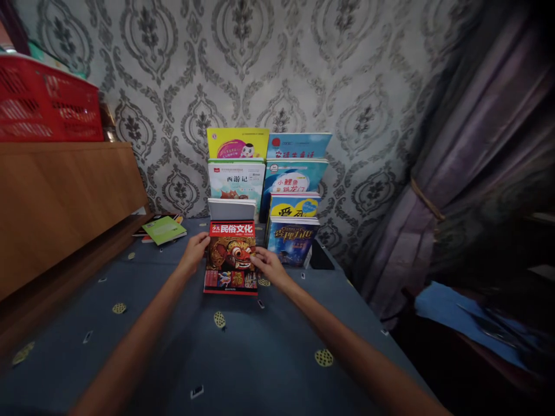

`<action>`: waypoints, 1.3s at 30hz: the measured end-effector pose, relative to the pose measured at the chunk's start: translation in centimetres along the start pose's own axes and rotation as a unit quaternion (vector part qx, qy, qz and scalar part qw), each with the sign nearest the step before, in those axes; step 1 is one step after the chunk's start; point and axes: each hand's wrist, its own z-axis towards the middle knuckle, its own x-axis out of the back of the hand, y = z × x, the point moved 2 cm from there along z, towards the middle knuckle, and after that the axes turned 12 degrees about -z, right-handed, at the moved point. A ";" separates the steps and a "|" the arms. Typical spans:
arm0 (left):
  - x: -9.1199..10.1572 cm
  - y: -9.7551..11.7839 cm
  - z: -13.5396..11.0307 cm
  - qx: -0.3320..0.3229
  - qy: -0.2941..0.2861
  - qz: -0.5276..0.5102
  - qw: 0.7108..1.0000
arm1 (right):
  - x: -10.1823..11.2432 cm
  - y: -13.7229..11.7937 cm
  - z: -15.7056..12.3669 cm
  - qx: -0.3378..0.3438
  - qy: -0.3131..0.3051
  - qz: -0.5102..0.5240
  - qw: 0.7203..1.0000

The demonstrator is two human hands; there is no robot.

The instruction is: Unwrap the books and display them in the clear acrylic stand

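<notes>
A red and black book [232,254] with a mask on its cover is gripped at its two side edges. My left hand [194,252] pinches its left edge, and my right hand [271,266] has its fingers on the right edge. The book leans back slightly in front of a grey-covered book [232,210]. Behind that stand a white book [236,182] and a yellow book [237,141]. On the right, a dark blue book [291,242] stands before a yellow and blue book [295,206], a teal book [297,176] and a light blue book [298,145].
Patterned wallpaper [281,69] rises behind the dark blue tablecloth [251,364]. A green booklet [165,230] lies flat at the left, near a wooden cabinet [65,202] bearing a red basket [47,101]. At the right hang tied curtains [403,231], with a blue cloth [463,320] below.
</notes>
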 end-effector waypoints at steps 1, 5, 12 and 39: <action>-0.1 0.3 0.1 -0.005 -0.002 0.004 1.000 | 0.1 -0.3 0.1 0.002 -0.001 -0.006 1.000; -0.3 1.5 0.7 -0.014 -0.011 0.009 1.000 | 0.5 -1.4 0.7 0.014 0.004 -0.018 1.000; -0.8 3.9 2.7 -0.052 -0.024 0.029 0.998 | 0.9 -2.7 3.2 0.041 0.023 -0.035 0.998; -3.1 8.4 8.6 -0.214 0.007 0.047 0.976 | 3.6 -6.7 12.8 0.113 0.237 -0.308 0.914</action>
